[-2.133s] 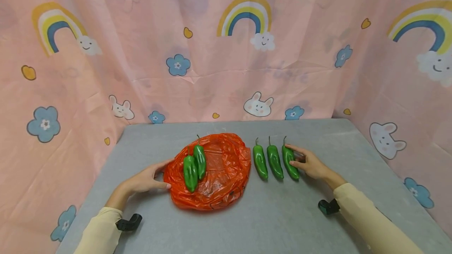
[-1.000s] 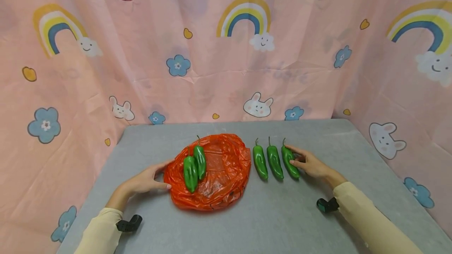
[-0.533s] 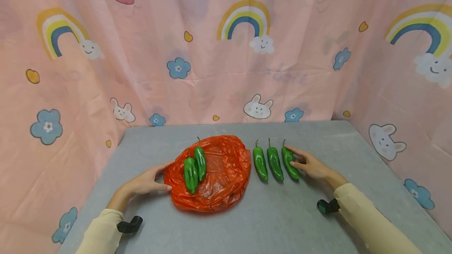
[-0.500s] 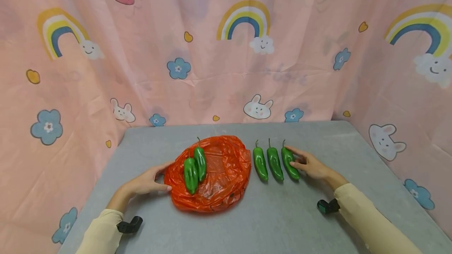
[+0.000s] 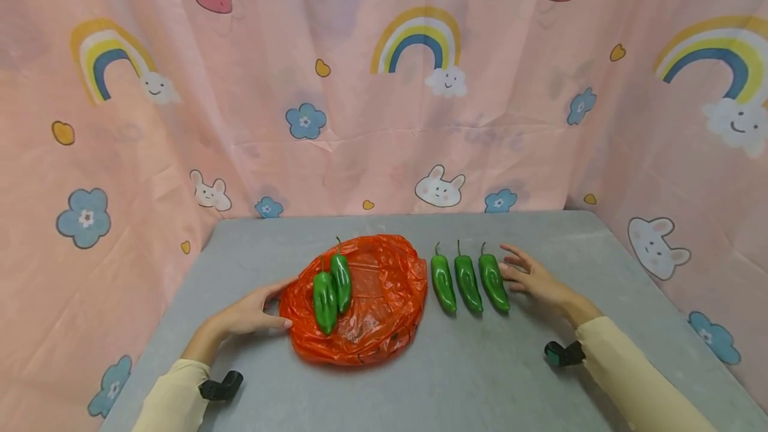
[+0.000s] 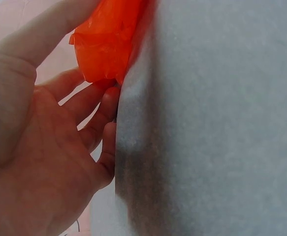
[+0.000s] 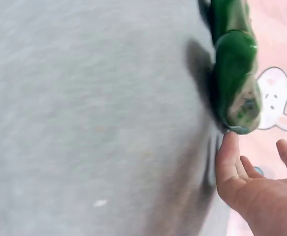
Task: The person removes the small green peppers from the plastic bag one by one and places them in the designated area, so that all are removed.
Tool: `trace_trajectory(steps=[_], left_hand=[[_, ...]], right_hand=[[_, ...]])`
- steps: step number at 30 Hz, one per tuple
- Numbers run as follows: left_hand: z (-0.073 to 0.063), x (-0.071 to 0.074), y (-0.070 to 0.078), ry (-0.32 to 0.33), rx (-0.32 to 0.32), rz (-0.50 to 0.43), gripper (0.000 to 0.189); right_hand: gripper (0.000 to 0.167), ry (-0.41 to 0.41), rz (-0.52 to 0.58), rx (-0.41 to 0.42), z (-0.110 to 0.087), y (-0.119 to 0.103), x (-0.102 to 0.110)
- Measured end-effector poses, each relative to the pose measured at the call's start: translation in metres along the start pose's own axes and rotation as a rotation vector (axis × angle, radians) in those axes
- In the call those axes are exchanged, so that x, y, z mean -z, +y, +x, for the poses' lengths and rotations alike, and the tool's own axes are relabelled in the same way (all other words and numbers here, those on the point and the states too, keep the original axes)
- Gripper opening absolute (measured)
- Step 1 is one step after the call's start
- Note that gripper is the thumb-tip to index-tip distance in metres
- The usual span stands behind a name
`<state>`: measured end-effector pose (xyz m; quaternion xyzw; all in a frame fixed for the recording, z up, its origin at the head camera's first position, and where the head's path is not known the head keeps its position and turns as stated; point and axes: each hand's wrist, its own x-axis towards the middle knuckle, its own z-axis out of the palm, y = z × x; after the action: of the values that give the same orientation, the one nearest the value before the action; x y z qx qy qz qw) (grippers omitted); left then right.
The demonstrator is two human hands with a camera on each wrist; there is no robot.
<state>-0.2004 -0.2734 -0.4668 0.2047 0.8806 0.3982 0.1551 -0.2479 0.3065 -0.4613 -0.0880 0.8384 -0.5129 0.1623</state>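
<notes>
A crumpled red plastic bag (image 5: 384,295) is spread on the grey table, with two green chili peppers, one (image 5: 325,305) in front of the other (image 5: 341,282), lying on its left part. My left hand (image 5: 249,314) rests at the bag's left edge, thumb and fingers apart and touching the plastic (image 6: 106,46). To the right of the bag, three more green peppers lie in a row: left (image 5: 444,285), middle (image 5: 468,284) and right (image 5: 494,283). Fingers spread, my right hand (image 5: 537,283) is just beside the right pepper and holds nothing; in the right wrist view a fingertip is close to a pepper (image 7: 234,69).
The grey table (image 5: 468,379) meets a pink patterned curtain (image 5: 360,172) at its back and sides. A black wrist camera (image 5: 221,387) sits on the left sleeve, another (image 5: 564,354) on the right.
The right hand has let go of the right pepper and moved slightly right, its fingers spreading. That pepper stays in the row. The left hand keeps its place at the bag.
</notes>
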Motion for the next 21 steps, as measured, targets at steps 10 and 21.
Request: trace_trajectory(steps=[10,21], left_hand=[[0.000,0.000,-0.004,-0.007,0.003,-0.021,0.092],[0.001,0.001,-0.003,-0.012,0.012,-0.030,0.093]], right_hand=[[0.069,0.026,-0.045,0.044,0.001,-0.035,-0.012],[0.062,-0.009,-0.160,0.139,0.009,-0.073,-0.044]])
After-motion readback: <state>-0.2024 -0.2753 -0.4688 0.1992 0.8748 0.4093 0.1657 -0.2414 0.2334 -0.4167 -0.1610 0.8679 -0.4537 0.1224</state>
